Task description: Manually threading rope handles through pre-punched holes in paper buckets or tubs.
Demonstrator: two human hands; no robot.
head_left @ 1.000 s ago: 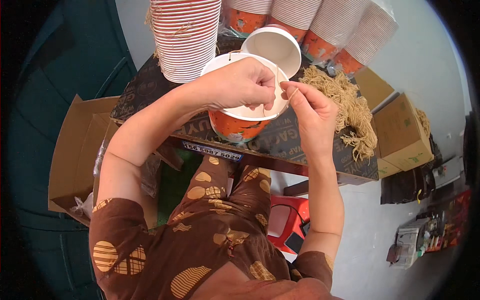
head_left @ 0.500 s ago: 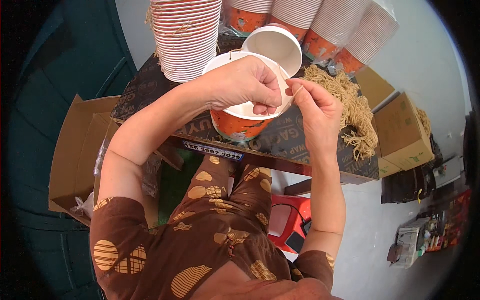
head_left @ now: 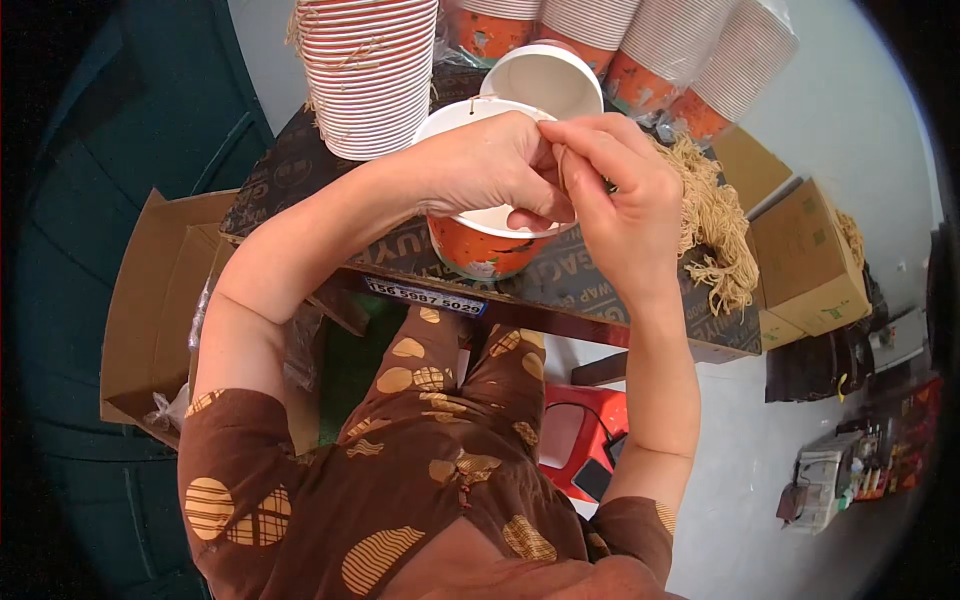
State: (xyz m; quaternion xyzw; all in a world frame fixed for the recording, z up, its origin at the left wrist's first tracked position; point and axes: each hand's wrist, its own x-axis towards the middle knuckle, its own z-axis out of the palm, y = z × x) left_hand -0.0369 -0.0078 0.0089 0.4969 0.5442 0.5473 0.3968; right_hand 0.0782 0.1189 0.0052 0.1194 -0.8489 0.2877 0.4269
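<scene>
A white-lined paper bucket (head_left: pixel 480 250) with an orange printed outside stands upright near the table's front edge. A short piece of twine shows at its far rim. Over the bucket's mouth is my left hand (head_left: pixel 495 170), fingers curled and closed at the right side of the rim, pinching the twine there. My right hand (head_left: pixel 630 190) meets it from the right, thumb and forefinger closed on the thin tan twine (head_left: pixel 561 165). The fingers hide much of the twine and that part of the rim.
Behind stands a tall stack of buckets (head_left: pixel 370 80) with twine on them. Another white bucket (head_left: pixel 545 80) lies tipped beyond mine. A heap of tan twine (head_left: pixel 715 230) lies on the table's right. Wrapped bucket stacks (head_left: pixel 665 55) line the back; cardboard boxes (head_left: pixel 810 255) flank the table.
My right hand has moved up and left against my left hand, its fingers folding over the twine. My left hand and the bucket have shifted slightly right.
</scene>
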